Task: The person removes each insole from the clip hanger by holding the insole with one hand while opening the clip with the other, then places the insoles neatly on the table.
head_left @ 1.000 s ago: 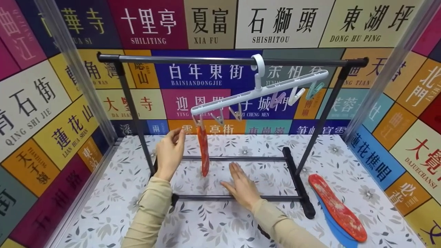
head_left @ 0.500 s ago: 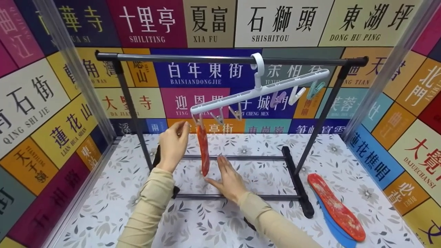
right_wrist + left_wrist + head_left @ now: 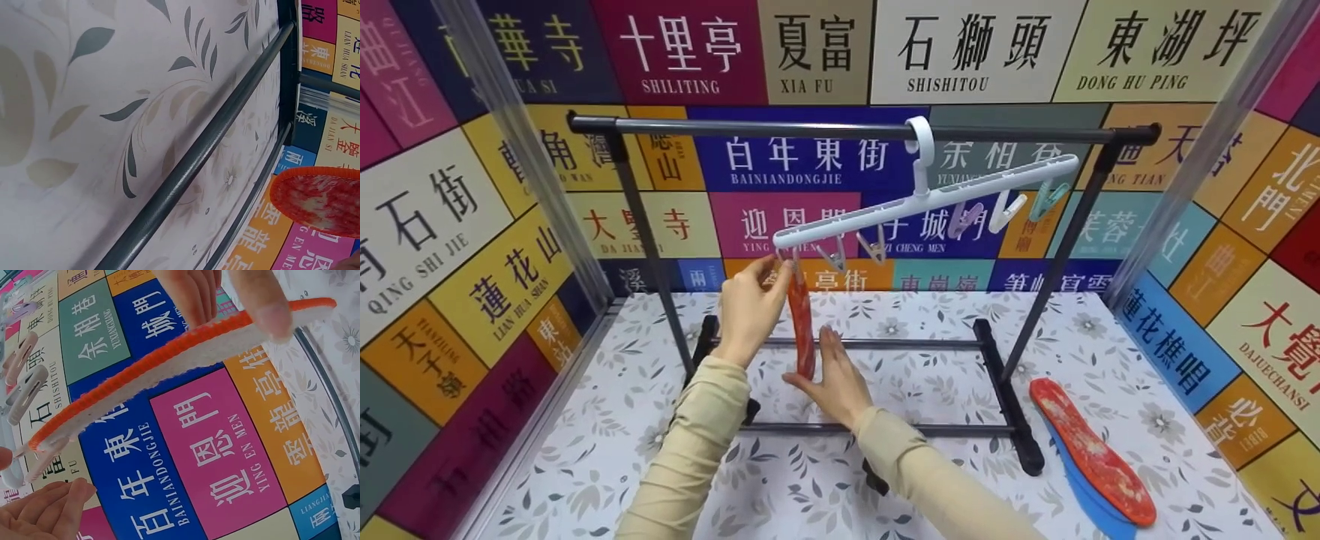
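Observation:
A red insole (image 3: 801, 322) with a white underside and orange edge hangs from a pale clothespin (image 3: 48, 458) at the left end of the white clip hanger (image 3: 855, 217). My left hand (image 3: 754, 307) is up at that clothespin, thumb on one side and fingers on the other, with a gap showing in the left wrist view. Lower down, my right hand (image 3: 836, 379) holds the insole's bottom part between thumb and fingers. In the right wrist view the insole's rounded end (image 3: 315, 199) shows its marbled red face.
The hanger hooks over the top bar (image 3: 757, 130) of a black rack. Several other clothespins, including a teal one (image 3: 1048, 201), hang along it. A second red insole (image 3: 1091, 450) lies over a blue piece (image 3: 1091, 499) on the flower-patterned table (image 3: 585, 450). Sign-covered walls stand behind and beside.
My left hand has moved up and right to the clothespin. My right hand has come left from beside the insole to its lower end. The hanger has barely moved.

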